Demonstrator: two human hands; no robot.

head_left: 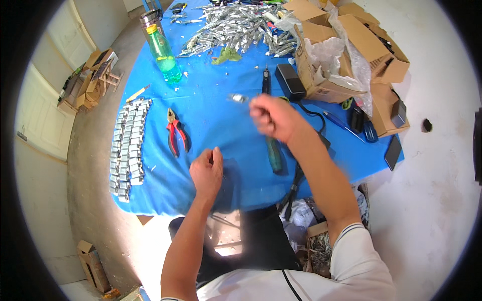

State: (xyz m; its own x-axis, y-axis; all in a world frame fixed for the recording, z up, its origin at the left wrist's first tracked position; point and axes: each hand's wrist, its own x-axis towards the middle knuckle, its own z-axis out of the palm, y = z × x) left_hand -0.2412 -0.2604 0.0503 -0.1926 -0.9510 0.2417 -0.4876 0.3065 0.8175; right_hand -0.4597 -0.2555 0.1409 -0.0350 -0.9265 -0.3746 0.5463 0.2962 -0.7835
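My right hand (273, 118) is raised over the middle of the blue-covered table, its fingers closed and smeared by motion. At its fingertips is a small shiny metal part (237, 98), too blurred to make out exactly. Below and to the left, my left hand (207, 170) hovers near the table's front edge with fingers curled in; anything inside them is hidden. Pliers with red and black handles (176, 133) lie beyond my left hand, jaws pointing away. A dark pen-shaped electric screwdriver (266, 80) and a green-handled tool (274, 155) lie beside my right hand.
Silver metal parts (129, 145) stand in rows at the left. A heap of similar parts (231, 30) covers the far side. A green bottle (165, 57) stands far left; an open cardboard box (326, 75), a black power box (289, 81) and a cable (314, 113) are right.
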